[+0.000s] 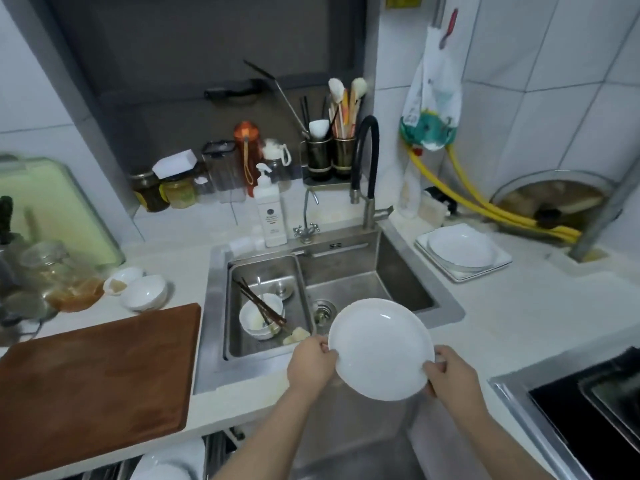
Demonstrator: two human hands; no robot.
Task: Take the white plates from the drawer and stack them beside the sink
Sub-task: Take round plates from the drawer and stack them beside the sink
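I hold a round white plate (379, 348) with both hands above the front edge of the sink (446, 306). My left hand (311, 363) grips its left rim and my right hand (450, 377) grips its right rim. On the counter to the right of the sink, a round white plate (460, 251) rests on a stack of square white plates (498, 263). The open drawer (173, 459) shows at the bottom left under the counter, with more white dishes in it.
The left sink basin holds a white bowl with chopsticks (261, 317). A brown cutting board (93, 375) lies left of the sink, with white bowls (143, 292) and jars behind it. A black tap (365, 168) rises behind the sink. A stove (588, 410) sits at the right.
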